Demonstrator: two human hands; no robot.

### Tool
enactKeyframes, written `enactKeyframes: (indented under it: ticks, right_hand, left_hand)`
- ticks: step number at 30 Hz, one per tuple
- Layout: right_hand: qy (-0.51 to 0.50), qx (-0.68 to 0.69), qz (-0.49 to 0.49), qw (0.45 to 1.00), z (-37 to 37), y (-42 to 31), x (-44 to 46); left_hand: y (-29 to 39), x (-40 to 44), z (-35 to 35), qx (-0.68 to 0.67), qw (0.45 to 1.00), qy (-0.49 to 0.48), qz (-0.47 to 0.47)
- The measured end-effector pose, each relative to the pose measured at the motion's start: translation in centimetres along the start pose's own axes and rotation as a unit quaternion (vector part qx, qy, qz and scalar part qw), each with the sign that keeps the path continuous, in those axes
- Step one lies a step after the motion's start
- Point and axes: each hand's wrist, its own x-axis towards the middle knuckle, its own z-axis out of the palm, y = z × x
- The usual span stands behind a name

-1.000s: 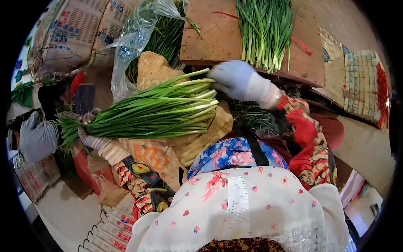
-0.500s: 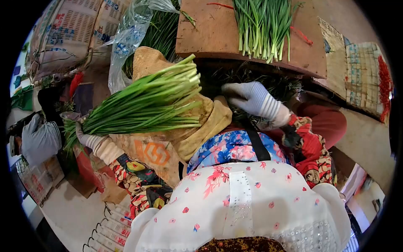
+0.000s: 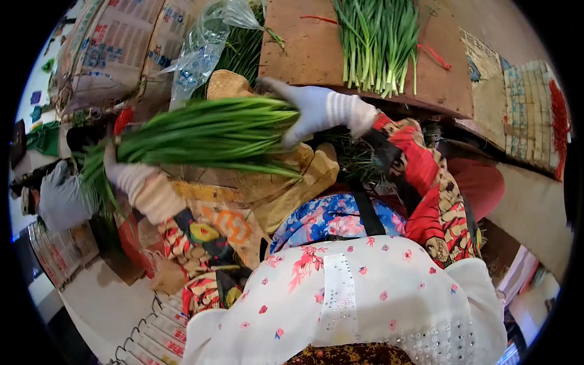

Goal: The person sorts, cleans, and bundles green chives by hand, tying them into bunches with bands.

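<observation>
A long bunch of garlic chives [image 3: 201, 135] lies across the space before me, leaves to the left and pale stem ends to the right. My left hand [image 3: 115, 161], in a light glove, is closed around the leafy end. At the stem ends is my right hand [image 3: 310, 112], also gloved, its palm against them. Its thumb and fingers are spread above and below the bunch, and it covers the tips. Beneath the bunch is a tan cloth [image 3: 304, 182].
More garlic chives [image 3: 377, 45] lie on a wooden board [image 3: 298, 45] with red ties [image 3: 435, 56]. Behind the bunch, a clear plastic bag [image 3: 204, 52] sits by darker greens [image 3: 240, 48]. Another person's gloved hand [image 3: 64, 198] is at far left. Wrapped bundles [image 3: 115, 55] stand at back left.
My right hand has moved left and up, from beside the cloth to the stem ends. The bunch has swung closer to level, still in my left hand.
</observation>
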Motion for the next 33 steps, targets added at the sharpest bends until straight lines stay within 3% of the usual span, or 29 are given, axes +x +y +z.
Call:
enactKeyframes:
  ticks: [1,2,3,5,7,8,10,12,14,16,18,19,20,21,24,25,26,28,29,30,33]
  right_hand:
    - [0.069,0.013,-0.046,0.996,0.4,0.7,-0.7]
    - [0.142,0.027,-0.09,0.985,0.7,1.3,-1.3]
    - [0.188,0.016,-0.095,0.977,1.1,1.8,-2.0]
    - [0.212,-0.035,-0.075,0.974,2.5,1.7,-2.8]
    - [0.227,-0.117,-0.055,0.965,4.8,1.4,-2.3]
    - [0.225,-0.154,-0.027,0.962,6.1,1.2,-1.7]
    - [0.248,-0.196,0.009,0.949,7.1,0.9,-0.4]
    - [0.236,-0.123,0.014,0.964,5.0,1.5,0.5]
    - [0.22,-0.16,-0.016,0.962,3.0,2.3,1.1]
    - [0.323,-0.211,-0.195,0.902,2.6,3.9,1.4]
    - [0.341,-0.289,-0.199,0.872,2.8,4.1,0.1]
    - [0.402,-0.308,-0.233,0.83,3.3,4.1,0.0]
    - [0.374,-0.308,-0.211,0.849,3.5,4.2,-0.2]
    - [0.374,-0.309,-0.242,0.84,2.7,3.9,0.0]
    - [0.342,-0.31,-0.26,0.848,2.5,3.5,0.8]
    - [0.315,-0.309,-0.246,0.863,2.4,3.8,1.4]
    - [0.219,-0.224,-0.19,0.931,2.1,4.0,2.0]
    - [0.202,-0.184,-0.209,0.939,2.2,4.3,2.6]
    - [0.192,-0.179,-0.176,0.949,2.3,4.2,2.7]
    - [0.178,-0.175,-0.147,0.957,2.6,4.0,2.6]
    - [0.228,-0.117,-0.104,0.961,4.6,4.0,1.8]
  left_hand:
    - [0.8,-1.7,2.4,0.063,0.997,-0.001,-0.04]
    - [-0.2,0.5,2.7,0.032,0.999,-0.014,0.01]
    - [1.1,2.4,3.0,0.094,0.99,-0.01,-0.103]
    - [2.3,5.2,4.1,0.177,0.961,0.01,-0.211]
    - [1.2,4.0,5.5,0.213,0.967,0.052,-0.126]
    - [0.1,2.9,5.6,0.215,0.967,0.052,-0.127]
    - [-1.8,0.3,5.5,0.03,0.992,0.051,0.114]
    - [-1.5,-2.2,5.5,0.001,0.995,0.075,0.071]
    - [-2.0,-0.6,3.8,0.008,0.995,0.053,0.082]
    - [-1.7,0.9,2.6,0.032,0.997,0.076,-0.005]
    - [-4.3,2.9,0.3,-0.046,0.989,-0.06,0.126]
    - [-3.8,1.4,1.5,-0.029,0.997,0.012,0.074]
    - [-3.3,-0.2,2.5,-0.01,0.996,0.085,0.02]
    - [-2.9,-0.1,2.2,-0.032,0.996,0.077,-0.012]
    - [-3.3,-1.2,1.8,-0.048,0.993,0.097,0.042]
    - [-3.1,-1.3,1.9,-0.06,0.993,0.08,0.062]
    - [-3.2,-1.3,2.1,-0.07,0.992,0.08,0.068]
    - [-3.3,-0.8,0.8,-0.147,0.988,-0.023,0.051]
    - [-3.8,1.6,-0.7,-0.11,0.993,0.003,0.042]
    - [-3.3,-2.0,1.3,-0.11,0.992,0.041,0.04]
    - [-4.0,-0.5,0.3,-0.13,0.983,0.11,0.071]
